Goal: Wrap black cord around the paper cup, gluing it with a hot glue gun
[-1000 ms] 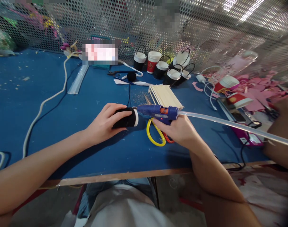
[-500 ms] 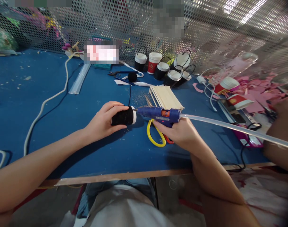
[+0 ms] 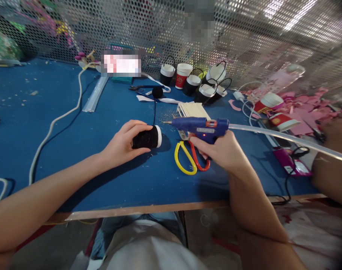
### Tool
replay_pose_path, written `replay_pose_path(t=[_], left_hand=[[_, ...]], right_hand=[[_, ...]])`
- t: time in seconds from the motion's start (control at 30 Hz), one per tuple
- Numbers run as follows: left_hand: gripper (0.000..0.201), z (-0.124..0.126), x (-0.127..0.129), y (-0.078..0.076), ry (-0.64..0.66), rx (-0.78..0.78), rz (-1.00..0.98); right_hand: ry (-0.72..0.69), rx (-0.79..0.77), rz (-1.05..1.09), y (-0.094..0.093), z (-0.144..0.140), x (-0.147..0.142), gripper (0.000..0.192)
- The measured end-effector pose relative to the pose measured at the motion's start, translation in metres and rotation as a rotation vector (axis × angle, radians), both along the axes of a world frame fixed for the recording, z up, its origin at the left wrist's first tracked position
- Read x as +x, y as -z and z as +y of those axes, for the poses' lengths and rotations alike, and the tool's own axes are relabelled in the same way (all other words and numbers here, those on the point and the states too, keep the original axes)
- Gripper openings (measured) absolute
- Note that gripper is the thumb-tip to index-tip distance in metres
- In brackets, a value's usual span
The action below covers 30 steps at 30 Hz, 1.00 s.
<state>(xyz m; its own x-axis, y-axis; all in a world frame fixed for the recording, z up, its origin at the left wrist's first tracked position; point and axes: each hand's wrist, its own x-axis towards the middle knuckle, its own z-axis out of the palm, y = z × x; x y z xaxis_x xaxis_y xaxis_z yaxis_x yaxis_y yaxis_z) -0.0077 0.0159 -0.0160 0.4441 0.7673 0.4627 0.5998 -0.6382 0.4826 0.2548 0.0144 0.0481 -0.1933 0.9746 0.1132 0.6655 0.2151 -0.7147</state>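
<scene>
The left hand (image 3: 123,144) is wrapped around a small black cup with a white rim (image 3: 147,137), which lies on its side on the blue bench (image 3: 61,123). The right hand (image 3: 223,152) is closed around the handle of a blue glue gun (image 3: 200,125). The gun's thin tip points left at the cup, with a small gap between them. A long clear glue stick (image 3: 286,138) pokes out of the back of the gun toward the right.

Yellow and red scissors (image 3: 189,159) lie on the bench just under the gun. A pile of flat wooden sticks (image 3: 192,109) sits behind it. Farther back, more black cups with wire handles (image 3: 206,90) stand near a metal mesh wall (image 3: 244,33). A white cord (image 3: 55,120) runs across the left side. Pink paper scraps (image 3: 306,112) lie at the right, where another person's arm (image 3: 332,165) rests.
</scene>
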Motion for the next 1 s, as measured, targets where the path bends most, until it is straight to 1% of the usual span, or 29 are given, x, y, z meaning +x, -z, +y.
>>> replay_pose_path(t=[0.07, 0.17, 0.23, 0.33, 0.4, 0.5, 0.6, 0.67, 0.73, 0.8, 0.83, 0.87, 0.9, 0.97, 1.0], left_hand=[[0.05, -0.001, 0.001, 0.0, 0.003, 0.023, 0.027], [0.051, -0.003, 0.002, 0.0, 0.009, 0.048, 0.054], [0.05, -0.004, 0.002, 0.0, 0.013, 0.07, 0.06], [0.049, -0.005, 0.003, -0.001, 0.021, 0.113, 0.07], [0.047, -0.006, 0.003, -0.001, 0.021, 0.142, 0.081], [0.045, -0.007, 0.004, -0.002, 0.03, 0.182, 0.097], [0.044, -0.007, 0.004, -0.002, 0.05, 0.22, 0.103], [0.044, -0.008, 0.004, -0.002, 0.053, 0.247, 0.098], [0.045, -0.009, 0.005, -0.002, 0.047, 0.271, 0.094], [0.043, -0.01, 0.005, -0.002, 0.046, 0.295, 0.09], [0.043, -0.01, 0.005, -0.001, 0.051, 0.311, 0.091], [0.042, -0.011, 0.005, 0.0, 0.061, 0.329, 0.095], [0.042, -0.011, 0.006, 0.0, 0.075, 0.349, 0.104], [0.042, -0.012, 0.006, 0.002, 0.109, 0.379, 0.131], [0.042, -0.012, 0.006, 0.002, 0.126, 0.386, 0.147]], right_hand=[[0.027, -0.003, 0.056, 0.0, 0.006, 0.006, 0.021], [0.134, 0.156, 0.118, 0.006, 0.02, 0.017, 0.029], [0.232, 0.236, 0.02, 0.011, 0.031, 0.023, 0.034], [0.357, 0.263, -0.251, 0.018, 0.049, 0.03, 0.04], [0.398, 0.275, -0.358, 0.022, 0.058, 0.033, 0.041], [0.416, 0.24, -0.418, 0.026, 0.066, 0.035, 0.041], [0.424, 0.19, -0.5, 0.03, 0.067, 0.035, 0.042], [0.451, 0.238, -0.557, 0.032, 0.065, 0.033, 0.039], [0.47, 0.373, -0.554, 0.031, 0.06, 0.029, 0.031], [0.408, 0.513, -0.447, 0.027, 0.05, 0.021, 0.025], [0.326, 0.547, -0.356, 0.024, 0.045, 0.015, 0.025], [0.212, 0.539, -0.258, 0.021, 0.039, 0.008, 0.028], [0.079, 0.479, -0.163, 0.017, 0.034, 0.001, 0.033], [-0.178, 0.271, -0.033, 0.01, 0.025, -0.014, 0.045], [-0.278, 0.17, 0.007, 0.007, 0.023, -0.021, 0.049]])
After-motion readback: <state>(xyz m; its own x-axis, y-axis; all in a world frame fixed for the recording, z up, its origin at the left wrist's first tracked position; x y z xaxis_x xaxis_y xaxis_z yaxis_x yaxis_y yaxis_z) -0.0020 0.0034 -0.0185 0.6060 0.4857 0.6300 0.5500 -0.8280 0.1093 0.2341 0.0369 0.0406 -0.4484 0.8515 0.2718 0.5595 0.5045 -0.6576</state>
